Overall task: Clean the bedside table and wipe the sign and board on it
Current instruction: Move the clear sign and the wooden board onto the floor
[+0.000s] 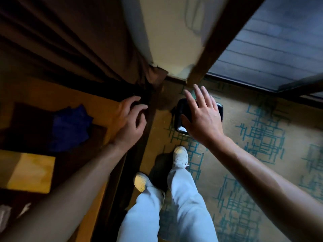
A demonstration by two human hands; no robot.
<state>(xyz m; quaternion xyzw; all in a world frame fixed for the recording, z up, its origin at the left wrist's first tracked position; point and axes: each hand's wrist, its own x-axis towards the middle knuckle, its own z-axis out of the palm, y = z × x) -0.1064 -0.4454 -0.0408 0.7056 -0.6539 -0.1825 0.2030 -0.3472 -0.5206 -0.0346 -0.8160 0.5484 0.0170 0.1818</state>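
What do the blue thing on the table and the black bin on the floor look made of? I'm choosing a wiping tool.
Blue cloth: soft fabric, matte, judging by its crumpled folds and ragged edge. Black bin: likely glossy plastic, since its rim glints; metal is possible.

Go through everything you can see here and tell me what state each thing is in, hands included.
Left hand: fingers loosely curled, holding nothing, over the table's edge.
Right hand: open, fingers spread, above the bin.
Blue cloth: crumpled, lying on the bedside table, untouched.
Black bin: upright on the carpet, partly hidden by the right hand.
Brown curtain: hanging in folds, gathered at the corner.
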